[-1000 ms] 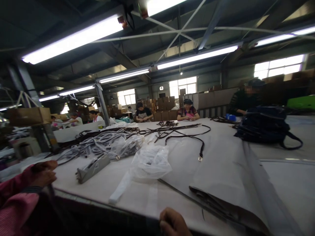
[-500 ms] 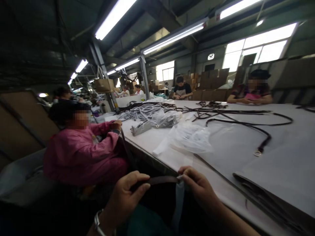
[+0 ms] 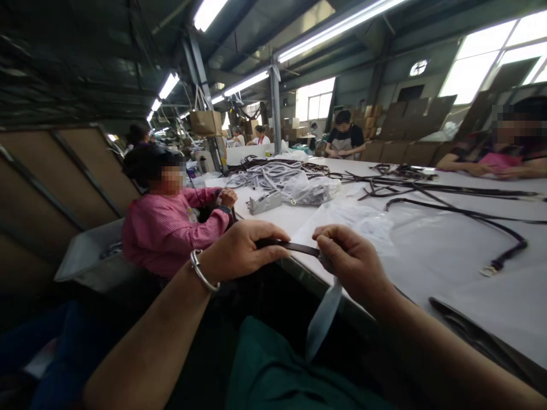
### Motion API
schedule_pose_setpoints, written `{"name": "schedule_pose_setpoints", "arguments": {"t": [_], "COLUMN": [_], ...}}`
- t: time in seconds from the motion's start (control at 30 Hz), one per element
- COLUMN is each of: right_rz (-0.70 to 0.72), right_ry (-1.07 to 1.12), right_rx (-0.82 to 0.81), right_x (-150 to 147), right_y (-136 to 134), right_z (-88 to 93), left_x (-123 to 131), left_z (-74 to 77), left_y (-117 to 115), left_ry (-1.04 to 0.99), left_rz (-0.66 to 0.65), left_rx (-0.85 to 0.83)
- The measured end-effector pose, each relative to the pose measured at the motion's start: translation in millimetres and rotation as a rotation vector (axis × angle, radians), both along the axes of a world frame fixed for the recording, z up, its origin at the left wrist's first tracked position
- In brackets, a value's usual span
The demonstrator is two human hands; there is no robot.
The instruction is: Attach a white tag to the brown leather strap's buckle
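Observation:
My left hand (image 3: pixel 245 250), with a metal bangle on the wrist, and my right hand (image 3: pixel 352 265) both grip a dark brown belt strap (image 3: pixel 299 247) stretched between them, just in front of the table edge. A pale clear plastic sleeve (image 3: pixel 322 319) hangs down from under my right hand. Both hands are shut around the strap above my lap in green cloth.
The long white table (image 3: pixel 427 256) carries dark belts (image 3: pixel 470 213), clear plastic bags (image 3: pixel 311 191), a bundle of grey straps (image 3: pixel 265 173) and a tape dispenser (image 3: pixel 265 201). A co-worker in a pink shirt (image 3: pixel 168 225) sits to my left; other people work at the far side.
The view has swung left and down. My hands came up into view holding the belt strap and rose from below the table edge to its level.

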State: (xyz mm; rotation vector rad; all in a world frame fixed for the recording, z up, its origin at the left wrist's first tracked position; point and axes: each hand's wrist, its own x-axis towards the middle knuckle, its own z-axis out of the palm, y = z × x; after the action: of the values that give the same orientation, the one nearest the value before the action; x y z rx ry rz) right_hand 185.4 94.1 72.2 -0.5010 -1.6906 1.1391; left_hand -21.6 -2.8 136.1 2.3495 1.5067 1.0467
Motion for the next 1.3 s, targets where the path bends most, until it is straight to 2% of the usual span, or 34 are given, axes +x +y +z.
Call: {"name": "schedule_pose_setpoints", "arguments": {"t": [0.07, 0.17, 0.23, 0.3, 0.37, 0.47, 0.57, 0.67, 0.77, 0.9, 0.93, 1.0, 1.07, 1.1, 1.13, 1.2, 1.23, 1.3], "right_rz": [-0.056, -0.061, -0.051, -0.049, -0.050, -0.045, -0.015, 0.027, 0.091, 0.141, 0.186, 0.374, 0.603, 0.675, 0.694, 0.596, 0.534, 0.438], "right_ry": [-0.040, -0.051, -0.055, -0.065, -0.075, -0.041, 0.054, 0.134, 0.210, 0.261, 0.262, 0.239, 0.140, 0.068, -0.008, -0.100, -0.093, -0.060], "right_rx": [-0.047, -0.074, -0.054, 0.004, 0.095, 0.213, 0.271, 0.239, 0.178, 0.255, 0.246, 0.168, 0.053, 0.001, -0.051, -0.134, -0.175, -0.205], "right_x": [6.5, 10.2, 7.6, 2.0, -5.1, -16.4, -26.4, -34.2, -39.3, -38.3, -36.6, -32.8, -30.8, -30.9, -31.9, -35.5, -37.6, -41.0], "right_y": [11.1, 17.6, 15.5, 12.5, 10.9, 9.9, 7.0, 1.8, -5.9, -16.9, -19.0, -22.4, -25.5, -27.0, -28.3, -30.2, -30.5, -29.9], "right_z": [-19.3, -44.5, -52.4, -50.2, -37.1, -0.3, 43.1, 77.3, 100.4, 114.9, 112.9, 98.0, 68.1, 49.1, 29.0, -8.2, -22.5, -39.5], "left_x": [-21.9, -45.7, -50.7, -47.5, -39.1, -22.7, -7.5, 5.7, 19.5, 37.9, 41.1, 43.8, 40.2, 35.9, 30.4, 18.7, 14.3, 12.3], "left_z": [-9.3, -25.8, -31.4, -29.2, -18.1, 11.0, 44.4, 70.5, 82.8, 78.3, 75.3, 69.7, 64.7, 61.5, 56.9, 40.2, 26.7, -10.3], "left_y": [-2.3, -5.3, -5.2, -2.7, 2.2, 10.4, 12.9, 8.7, 5.4, 7.8, 8.2, 7.0, 3.2, 0.7, -2.0, -6.2, -7.3, -6.7], "left_ry": [-0.050, -0.147, -0.229, -0.317, -0.443, -0.613, -0.652, -0.644, -0.578, -0.492, -0.513, -0.592, -0.661, -0.698, -0.742, -0.889, -0.991, -1.160], "left_rz": [0.072, 0.146, 0.171, 0.197, 0.224, 0.215, 0.166, 0.148, 0.150, 0.187, 0.186, 0.194, 0.228, 0.233, 0.230, 0.191, 0.152, 0.052], "left_rx": [-0.114, -0.248, -0.261, -0.179, -0.051, 0.156, 0.336, 0.473, 0.566, 0.597, 0.591, 0.569, 0.547, 0.536, 0.529, 0.501, 0.462, 0.329]}}
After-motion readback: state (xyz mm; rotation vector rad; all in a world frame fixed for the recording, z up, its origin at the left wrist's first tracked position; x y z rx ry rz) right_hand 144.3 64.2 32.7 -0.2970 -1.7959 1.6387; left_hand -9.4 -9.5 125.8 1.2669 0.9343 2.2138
